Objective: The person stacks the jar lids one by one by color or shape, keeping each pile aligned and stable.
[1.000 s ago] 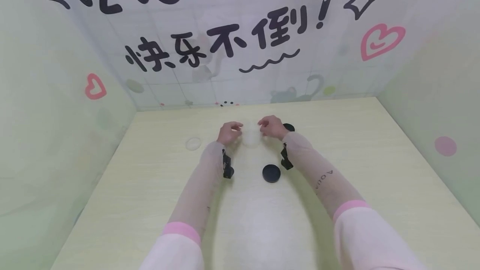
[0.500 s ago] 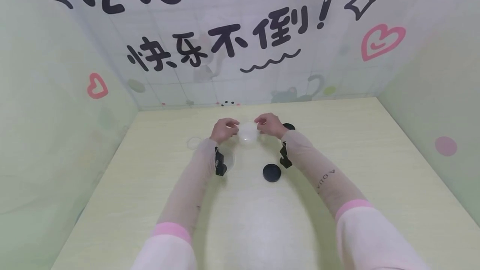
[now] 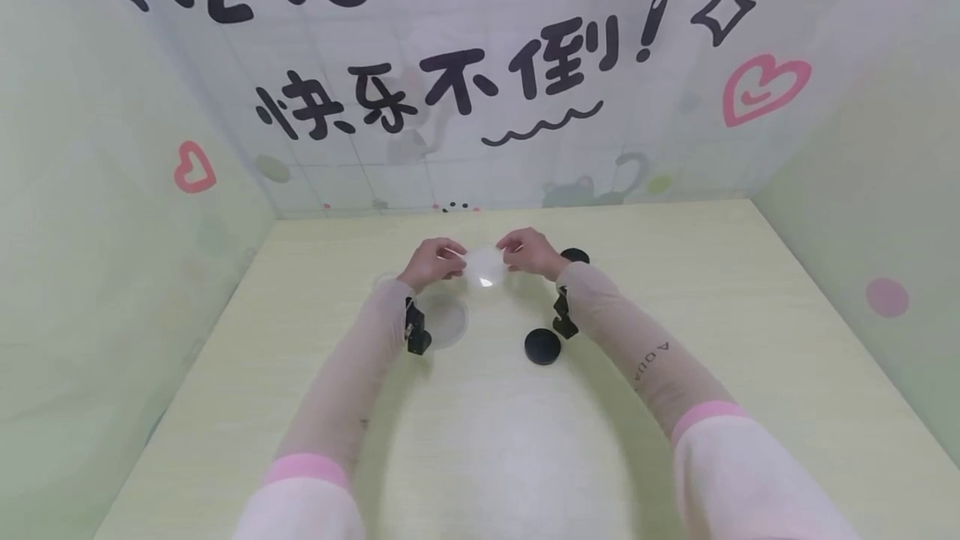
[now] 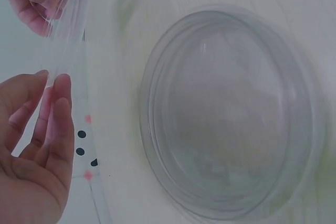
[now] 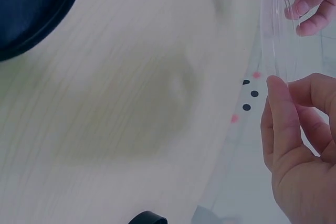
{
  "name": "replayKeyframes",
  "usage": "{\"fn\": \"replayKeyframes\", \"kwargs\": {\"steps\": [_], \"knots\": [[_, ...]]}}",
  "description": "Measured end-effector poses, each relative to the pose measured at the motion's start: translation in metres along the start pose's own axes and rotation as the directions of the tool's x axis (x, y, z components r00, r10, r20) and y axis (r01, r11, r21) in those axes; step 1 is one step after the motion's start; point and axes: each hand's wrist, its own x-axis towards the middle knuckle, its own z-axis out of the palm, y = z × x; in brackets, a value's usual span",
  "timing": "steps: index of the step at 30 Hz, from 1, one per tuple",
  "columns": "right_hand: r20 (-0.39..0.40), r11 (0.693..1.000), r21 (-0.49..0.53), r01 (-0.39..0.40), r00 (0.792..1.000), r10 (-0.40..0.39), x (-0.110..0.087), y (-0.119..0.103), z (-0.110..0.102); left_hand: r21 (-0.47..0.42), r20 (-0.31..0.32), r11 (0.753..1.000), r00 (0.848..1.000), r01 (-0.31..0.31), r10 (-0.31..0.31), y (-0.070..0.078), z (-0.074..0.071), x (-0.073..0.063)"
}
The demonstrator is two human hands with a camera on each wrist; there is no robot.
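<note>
Both hands hold a clear, shallow petri dish (image 3: pixel 486 267) up near the back of the table. It is tilted, with a bright glare on its face in the head view. My left hand (image 3: pixel 437 261) pinches its left edge between thumb and fingers. At the opposite edge, my right hand (image 3: pixel 529 252) pinches it the same way. Both wrist views show the dish edge-on, with a low ridged rim (image 5: pixel 277 30). A second clear round dish (image 4: pixel 226 108) lies on the table below my left wrist. Behind that wrist, a thin clear ring-like piece (image 3: pixel 385 280) is partly hidden.
Two black round discs lie on the table: one (image 3: pixel 542 347) in front of my right wrist, another (image 3: pixel 574 257) just behind my right hand, partly covered. The printed back wall (image 3: pixel 525 182) rises close behind both hands. Side walls border the pale wooden table (image 3: pixel 480 440).
Both hands have shifted left with the held dish, the left more, and the dish now shows its glossy face. The second dish has come into sight from behind the left wrist.
</note>
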Motion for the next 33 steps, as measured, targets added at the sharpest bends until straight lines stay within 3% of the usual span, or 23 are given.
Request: {"fn": "replayKeyframes", "kwargs": {"steps": [9,14,18,22,23,26,33], "knots": [[0.052,1.000,-0.001,-0.001,0.999,0.001,0.000,-0.006,0.014,0.028,0.034,0.999,0.999,0.024,-0.025,-0.008,-0.013,-0.011],[0.077,1.000,0.007,0.026,0.997,-0.026,-0.001,-0.010,0.020,0.032,0.030,0.999,1.000,-0.002,0.001,-0.015,-0.019,-0.017],[0.089,1.000,0.001,0.004,0.996,-0.004,-0.001,-0.015,0.027,0.033,0.020,0.999,1.000,-0.009,0.008,-0.019,-0.022,-0.022],[0.101,1.000,0.004,-0.025,0.995,0.025,0.006,-0.011,0.034,0.040,0.000,0.999,1.000,-0.003,0.003,-0.023,-0.025,-0.026],[0.107,1.000,0.028,0.007,0.994,-0.010,0.012,-0.005,0.036,0.043,-0.005,0.999,1.000,-0.002,0.002,-0.024,-0.025,-0.027],[0.123,0.999,0.040,-0.003,0.992,-0.002,0.019,0.000,0.042,0.048,-0.012,0.999,1.000,0.016,-0.015,-0.027,-0.027,-0.029],[0.131,0.999,0.044,-0.015,0.991,0.009,0.005,-0.014,0.052,0.067,-0.004,0.997,0.999,0.038,-0.038,-0.036,-0.034,-0.033]]}}
